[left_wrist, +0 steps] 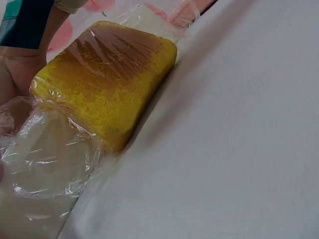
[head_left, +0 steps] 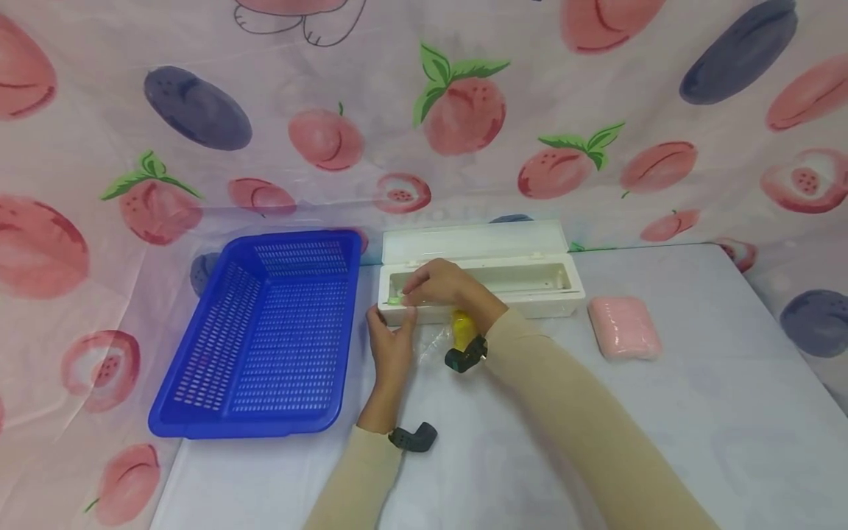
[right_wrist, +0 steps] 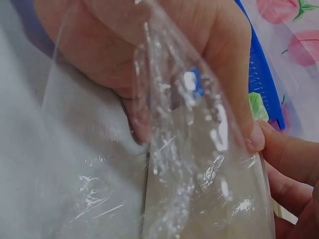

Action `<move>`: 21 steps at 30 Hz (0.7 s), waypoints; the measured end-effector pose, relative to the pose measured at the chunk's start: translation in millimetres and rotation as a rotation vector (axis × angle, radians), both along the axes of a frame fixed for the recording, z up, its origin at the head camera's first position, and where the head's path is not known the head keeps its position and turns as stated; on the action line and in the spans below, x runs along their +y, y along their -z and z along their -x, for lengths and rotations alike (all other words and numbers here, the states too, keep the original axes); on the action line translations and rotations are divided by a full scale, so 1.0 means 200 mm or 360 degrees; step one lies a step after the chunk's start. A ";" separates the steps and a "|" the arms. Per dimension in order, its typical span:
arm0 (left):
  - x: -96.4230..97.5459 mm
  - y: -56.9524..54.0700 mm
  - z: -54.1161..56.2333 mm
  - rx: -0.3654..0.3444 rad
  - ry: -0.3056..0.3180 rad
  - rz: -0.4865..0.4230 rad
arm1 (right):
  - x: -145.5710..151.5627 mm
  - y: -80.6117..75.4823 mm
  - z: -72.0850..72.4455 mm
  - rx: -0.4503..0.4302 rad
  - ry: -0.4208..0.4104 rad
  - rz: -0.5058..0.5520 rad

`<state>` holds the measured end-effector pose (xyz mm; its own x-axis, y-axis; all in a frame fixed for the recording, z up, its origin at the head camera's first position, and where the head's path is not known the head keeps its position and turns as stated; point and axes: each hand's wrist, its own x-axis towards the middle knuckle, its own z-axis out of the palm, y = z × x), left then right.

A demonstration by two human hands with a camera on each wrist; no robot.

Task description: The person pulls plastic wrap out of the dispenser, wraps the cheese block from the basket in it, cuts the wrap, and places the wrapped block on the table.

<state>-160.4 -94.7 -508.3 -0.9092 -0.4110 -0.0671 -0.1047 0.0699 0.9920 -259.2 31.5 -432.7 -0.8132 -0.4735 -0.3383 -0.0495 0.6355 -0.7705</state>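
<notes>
A long white cling film dispenser [head_left: 483,308] stands on the table with its lid [head_left: 473,243] raised. My left hand [head_left: 391,350] grips its left front corner, thumb on the top edge and fingers at the end. Over the dispenser's left end, my right hand [head_left: 440,283] has curled fingers at a small green slide cutter [right_wrist: 258,107], seemingly pinching it. Clear film [right_wrist: 199,164] drapes from the front edge, crinkled and shiny. In front of the dispenser is a yellow sponge [left_wrist: 107,74] under clear film, partly hidden by the right wrist in the head view.
A blue perforated basket [head_left: 252,427] stands to the left of the dispenser. To the right lies a pink sponge-like block [head_left: 624,327] wrapped in clear film. A fruit-print sheet [head_left: 397,103] hangs behind the white-covered table [head_left: 497,471].
</notes>
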 end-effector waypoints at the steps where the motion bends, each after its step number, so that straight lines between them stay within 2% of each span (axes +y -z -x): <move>1: 0.00 0.00 0.00 -0.0002 0.0007 -0.0012 | 0.00 0.00 0.00 -0.0007 -0.0013 0.0006; 7: -0.02 -0.01 0.00 -0.0020 0.0042 -0.0034 | -0.03 0.00 0.00 -0.0008 -0.0034 -0.0002; 12: -0.02 0.01 0.00 -0.0019 0.0032 -0.0032 | -0.05 -0.02 -0.01 0.0033 0.0056 -0.0160; 16: -0.01 0.01 0.00 -0.0011 0.0023 -0.0049 | -0.04 -0.05 -0.01 -0.0009 0.0088 -0.0289; 21: -0.01 0.00 0.01 -0.0022 -0.0001 -0.0028 | -0.03 -0.10 -0.01 -0.0003 0.0037 -0.0435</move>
